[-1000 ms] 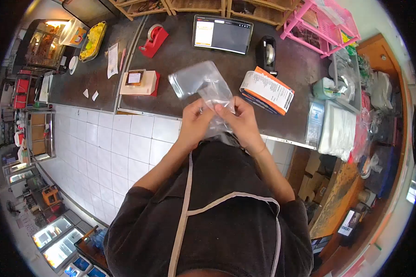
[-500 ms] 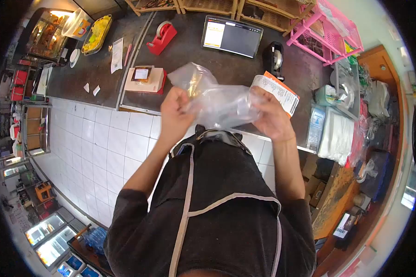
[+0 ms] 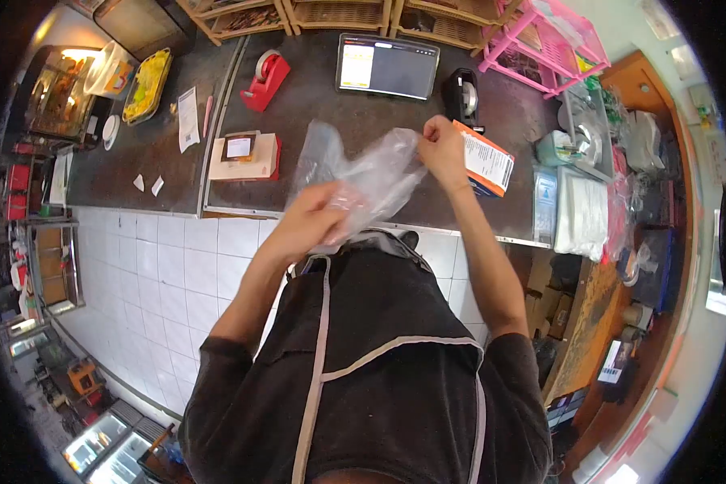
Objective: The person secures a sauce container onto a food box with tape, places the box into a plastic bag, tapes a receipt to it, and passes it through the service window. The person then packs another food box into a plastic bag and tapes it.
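Note:
A clear plastic bag [image 3: 375, 173] is stretched between my two hands above the counter's front edge. My left hand [image 3: 315, 218] has its fingers closed on the lower left part of the bag. With fingertips pinched together, my right hand [image 3: 442, 153] grips the bag's upper right edge. Just right of that hand lies an orange and dark blue box [image 3: 469, 135] with a printed white slip [image 3: 486, 157] on it. Some of the bag's folds are hidden behind the left fingers.
On the dark counter [image 3: 298, 105] stand a red tape dispenser [image 3: 264, 81], a tablet [image 3: 387, 66] and a black tape dispenser [image 3: 463, 97]. A flat box [image 3: 254, 168] with a small packet lies left. Stacked plastic bags [image 3: 581, 210] and a pink rack [image 3: 544, 52] are right.
My right hand has moved up and left, pinching the bag's edge. My left hand has moved down with its part of the bag. The bag now slants up to the right. The view has shifted slightly.

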### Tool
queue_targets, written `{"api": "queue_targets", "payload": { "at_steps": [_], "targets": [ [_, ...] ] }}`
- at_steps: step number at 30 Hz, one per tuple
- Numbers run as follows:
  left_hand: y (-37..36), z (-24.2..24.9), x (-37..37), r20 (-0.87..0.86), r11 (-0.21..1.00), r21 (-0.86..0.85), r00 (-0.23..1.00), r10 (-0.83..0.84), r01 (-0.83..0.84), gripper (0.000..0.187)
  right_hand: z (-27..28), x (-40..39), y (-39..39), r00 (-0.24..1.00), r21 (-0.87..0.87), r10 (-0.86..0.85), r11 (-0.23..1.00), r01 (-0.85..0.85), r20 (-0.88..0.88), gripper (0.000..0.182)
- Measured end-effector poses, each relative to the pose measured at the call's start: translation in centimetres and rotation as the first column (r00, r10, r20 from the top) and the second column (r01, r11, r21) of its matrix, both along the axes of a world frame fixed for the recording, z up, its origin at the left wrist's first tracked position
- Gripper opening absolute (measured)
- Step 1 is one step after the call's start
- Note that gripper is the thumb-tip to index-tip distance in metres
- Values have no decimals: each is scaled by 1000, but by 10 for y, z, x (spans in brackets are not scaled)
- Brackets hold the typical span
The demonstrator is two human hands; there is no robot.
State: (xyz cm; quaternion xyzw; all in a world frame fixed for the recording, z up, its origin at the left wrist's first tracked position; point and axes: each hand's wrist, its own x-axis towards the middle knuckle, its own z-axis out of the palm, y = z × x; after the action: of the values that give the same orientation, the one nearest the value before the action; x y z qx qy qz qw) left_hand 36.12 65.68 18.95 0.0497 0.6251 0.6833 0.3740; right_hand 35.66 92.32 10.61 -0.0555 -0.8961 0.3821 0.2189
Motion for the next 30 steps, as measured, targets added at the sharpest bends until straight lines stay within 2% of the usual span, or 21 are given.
{"api": "queue_targets", "payload": {
  "at_steps": [3, 5, 6, 8, 9, 10, 11, 12, 13, 14, 15, 17, 19, 21, 22, 23, 25, 26, 27, 28, 30],
  "targets": [
    [-50, 13, 13, 80, 980, 8, 977, -197, 197, 17, 31, 3, -11, 984, -62, -144, 986, 152, 106, 16],
    [-70, 5, 12, 74, 945, 53, 942, -327, 323, 22, 61, -5, -27, 943, -516, -298, 837, 184, -146, 13],
    [-82, -12, 12, 30, 925, 174, 937, -349, 339, 20, 68, -5, -40, 922, -491, -298, 859, 146, -247, 9],
    [-93, -39, 2, -25, 893, 266, 929, -370, 363, 18, 78, 14, -57, 995, -989, -75, 138, -50, -61, 13],
    [-91, -52, -6, -290, 990, 32, 949, -124, 139, 16, 75, 20, -65, 995, -990, -76, 128, -58, -68, 13],
    [-85, -59, -13, -568, 980, -117, 820, 66, -160, 14, 71, 28, -68, 994, -999, 106, -31, 30, 26, 12],
    [-68, -63, -22, -597, 917, -52, 748, 289, -396, 10, 68, 39, -72, 948, -973, 302, -165, 158, 103, 12],
    [-54, -65, -36, -615, 795, 18, 620, 487, -606, 11, 72, 46, -78, 944, -972, 310, -165, 166, 109, 12],
    [-54, -61, -53, -617, 793, 24, 616, 490, -608, 11, 81, 48, -82, 942, -976, 259, 89, 198, 215, 16],
    [-57, -54, -68, -322, 706, 246, 631, 706, -664, 14, 86, 51, -84, 936, -913, 176, 332, 237, 306, 24],
    [-56, -48, -75, 37, 536, 416, 602, 797, -735, 19, 78, 54, -60, 908, -918, 301, 353, 179, 292, 25],
    [-42, -39, -72, 121, 546, 401, 633, 764, -736, 25, 100, 50, -28, 959, -962, 224, 248, 115, 172, 21],
    [-27, -41, -60, -75, 595, 309, 605, 793, -742, 33, 103, 48, -29, 987, -993, 153, 110, 40, 57, 17],
    [-15, -61, -53, -440, 727, 289, 588, 679, -623, 34, 101, 47, -31, 998, -973, -54, 229, 33, 21, 8],
    [0, -51, -49, -439, 710, 294, 570, 695, -640, 34, 102, 46, -31, 994, -962, -113, 271, 36, 5, 6],
    [15, -38, -43, -581, 785, 234, 565, 586, -574, 30, 103, 51, -28, 995, -968, 98, 249, -10, 15, 8],
    [23, -36, -30, -696, 856, 131, 568, 439, -500, 26, 109, 64, -25, 855, -824, 455, 564, -60, 250, 22],
    [28, -38, -31, -700, 843, 127, 555, 450, -523, 20, 102, 64, -27, 857, -826, 451, 561, -53, 250, 22],
    [32, -40, -32, -704, 831, 124, 542, 459, -542, 17, 91, 60, -32, 915, -417, 276, 899, -137, 294, 23],
    [29, -32, -28, -704, 839, 118, 552, 447, -530, 17, 79, 58, -32, 965, 113, 98, 985, -129, 242, 25],
    [14, -7, -14, -817, 786, 60, 423, 393, -615, 20, 57, 34, 15, 984, 61, -175, 983, 176, -22, 11]
  ]
}}
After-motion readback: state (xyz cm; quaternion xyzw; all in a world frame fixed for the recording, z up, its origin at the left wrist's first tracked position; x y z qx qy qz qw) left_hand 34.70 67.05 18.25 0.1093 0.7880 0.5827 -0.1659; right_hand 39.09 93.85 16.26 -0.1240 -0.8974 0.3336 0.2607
